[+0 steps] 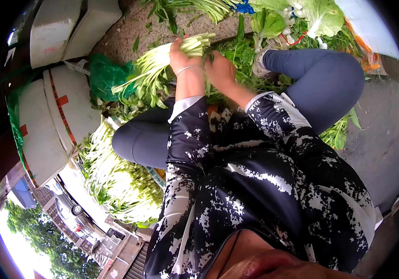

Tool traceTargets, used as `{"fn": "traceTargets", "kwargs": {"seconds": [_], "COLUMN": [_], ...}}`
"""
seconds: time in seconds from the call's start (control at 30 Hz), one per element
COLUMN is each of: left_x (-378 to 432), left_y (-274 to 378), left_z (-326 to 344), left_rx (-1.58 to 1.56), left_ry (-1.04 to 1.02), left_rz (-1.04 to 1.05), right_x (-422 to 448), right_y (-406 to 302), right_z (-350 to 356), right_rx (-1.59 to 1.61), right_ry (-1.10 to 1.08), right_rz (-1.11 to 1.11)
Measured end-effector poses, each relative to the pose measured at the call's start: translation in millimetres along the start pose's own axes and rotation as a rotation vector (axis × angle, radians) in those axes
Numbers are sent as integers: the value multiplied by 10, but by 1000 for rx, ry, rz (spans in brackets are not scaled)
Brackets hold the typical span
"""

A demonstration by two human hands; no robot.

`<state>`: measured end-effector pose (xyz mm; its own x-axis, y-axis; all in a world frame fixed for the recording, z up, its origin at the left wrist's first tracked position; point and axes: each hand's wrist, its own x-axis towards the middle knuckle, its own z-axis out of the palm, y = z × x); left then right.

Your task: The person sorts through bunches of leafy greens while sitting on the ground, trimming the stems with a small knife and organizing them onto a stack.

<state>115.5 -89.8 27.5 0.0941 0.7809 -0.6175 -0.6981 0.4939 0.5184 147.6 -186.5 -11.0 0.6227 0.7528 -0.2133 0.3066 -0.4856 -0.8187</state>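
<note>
My left hand, with a bangle at the wrist, grips a bunch of pale-stemmed leafy greens. The bunch's trimmed stem ends point right, and its leaves hang down to the left. Just right of those ends is my right hand, its fingers curled. A small dark green thing shows at its thumb, too small to name; whether the hand holds it is unclear. Loose green leaves and stems lie beneath and beyond my hands, between my bent knees.
Stacked bunches of greens stand beside my left knee. White foam boxes and a green plastic bag are at left. More cut stalks lie ahead, with lettuce-like leaves at upper right. A car is outside, lower left.
</note>
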Motion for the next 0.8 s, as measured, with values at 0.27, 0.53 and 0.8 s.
{"fn": "traceTargets", "kwargs": {"seconds": [0.27, 0.53, 0.8], "left_x": [-69, -44, -43], "left_y": [-123, -102, 309], "left_z": [-123, -171, -189], "left_rx": [66, 59, -85], "left_ry": [-32, -10, 137], "left_rz": [167, 96, -10], "right_x": [61, 61, -192], "right_y": [-60, 280, 285], "right_z": [-65, 204, 181], "right_rx": [-160, -55, 514], "right_ry": [-72, -246, -264], "right_rz": [26, 185, -2]}}
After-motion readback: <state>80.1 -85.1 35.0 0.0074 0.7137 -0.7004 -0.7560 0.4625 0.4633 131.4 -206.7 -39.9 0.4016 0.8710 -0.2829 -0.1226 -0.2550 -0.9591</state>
